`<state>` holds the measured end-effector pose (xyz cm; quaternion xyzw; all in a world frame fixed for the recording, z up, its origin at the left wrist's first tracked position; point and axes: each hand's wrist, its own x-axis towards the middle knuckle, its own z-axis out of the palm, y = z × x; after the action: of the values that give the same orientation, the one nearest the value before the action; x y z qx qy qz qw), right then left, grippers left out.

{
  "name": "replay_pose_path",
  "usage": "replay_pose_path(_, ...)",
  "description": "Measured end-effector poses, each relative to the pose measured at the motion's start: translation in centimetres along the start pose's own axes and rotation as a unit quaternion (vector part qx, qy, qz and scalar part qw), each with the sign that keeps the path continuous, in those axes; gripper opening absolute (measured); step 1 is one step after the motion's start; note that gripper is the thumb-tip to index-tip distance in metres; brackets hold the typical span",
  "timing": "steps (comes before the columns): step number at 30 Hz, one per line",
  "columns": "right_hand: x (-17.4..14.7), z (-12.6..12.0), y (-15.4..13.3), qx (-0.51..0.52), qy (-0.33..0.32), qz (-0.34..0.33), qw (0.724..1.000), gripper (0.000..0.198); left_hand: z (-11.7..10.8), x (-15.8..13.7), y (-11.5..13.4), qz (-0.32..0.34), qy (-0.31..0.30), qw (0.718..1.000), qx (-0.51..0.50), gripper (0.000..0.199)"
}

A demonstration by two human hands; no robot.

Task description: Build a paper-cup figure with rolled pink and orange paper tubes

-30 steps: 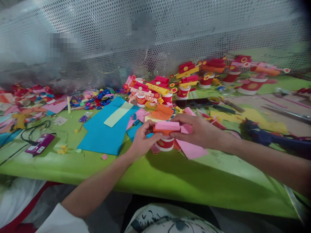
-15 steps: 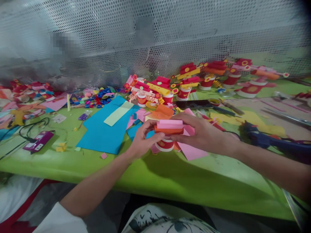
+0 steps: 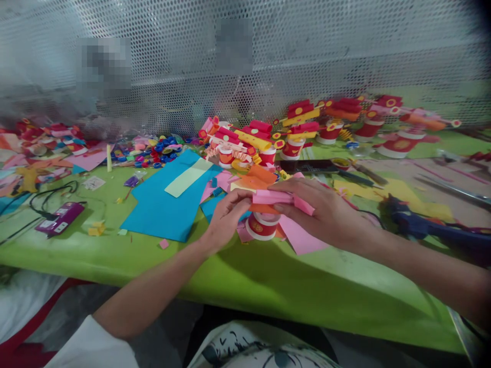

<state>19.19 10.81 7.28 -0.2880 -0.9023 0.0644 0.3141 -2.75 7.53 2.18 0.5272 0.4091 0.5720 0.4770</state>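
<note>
Now I see both hands grasping: left hand [image 3: 226, 214] pinches the left end of the pink roll [image 3: 268, 197] and orange roll [image 3: 261, 207], right hand [image 3: 326, 209] the right end. Versus the last frame, rolls shifted slightly right; more of the cup's top shows. Round red-and-white cup [image 3: 263, 226] upright just below grip. Rolls smooth, matte, tube-like; paper or foam, can't tell. Left of grip: flat blue sheet [image 3: 164, 204]. Beyond: perforated screen [image 3: 172, 61].
</note>
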Motion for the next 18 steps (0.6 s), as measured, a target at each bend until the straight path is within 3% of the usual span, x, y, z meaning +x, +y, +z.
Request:
replay_pose_path(7,-0.2,0.8,0.1,-0.032,-0.008,0.003,0.999,0.030,0.0,0.0,0.2,-0.014,-0.004,1.000,0.023,0.015)
replay_pose_path(18,0.9,-1.4,-0.9,-0.027,-0.027,0.056,0.998,0.059,-0.4,0.4,-0.8,0.020,-0.019,0.997,-0.074,0.029)
